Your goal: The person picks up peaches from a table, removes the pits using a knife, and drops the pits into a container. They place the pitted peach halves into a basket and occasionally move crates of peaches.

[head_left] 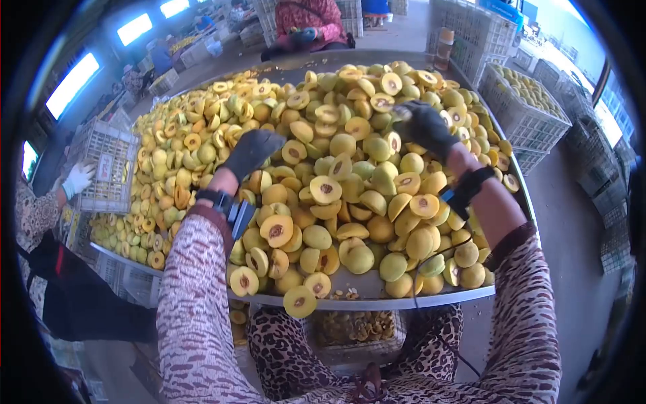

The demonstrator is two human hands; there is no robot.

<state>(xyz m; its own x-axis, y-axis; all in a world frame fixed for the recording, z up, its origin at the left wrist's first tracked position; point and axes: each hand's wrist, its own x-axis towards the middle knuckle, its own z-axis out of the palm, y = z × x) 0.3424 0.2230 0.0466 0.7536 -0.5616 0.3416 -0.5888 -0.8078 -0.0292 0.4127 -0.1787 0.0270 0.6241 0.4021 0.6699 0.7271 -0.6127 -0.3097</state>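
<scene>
A large heap of yellow peaches, many cut in halves with brown centres, covers the metal table (444, 295). My left hand (252, 153), in a dark glove, is over the middle of the heap, its fingers stretched to the right and holding nothing I can see. Further right, my right hand (431, 128), also dark-gloved, is at the upper part of the heap. Its fingers are bent around something small and blurred that I cannot make out, close to a halved peach (382, 102). Another peach half (299, 301) rests at the table's front edge.
A crate (387, 340) with brownish pieces stands below the table edge. A thin cable (416, 276) crosses the right front. At left, a gloved co-worker's hand (79, 178) touches a plastic crate (111, 165). Another person (309, 23) sits opposite. A crate of peaches (525, 111) stands right.
</scene>
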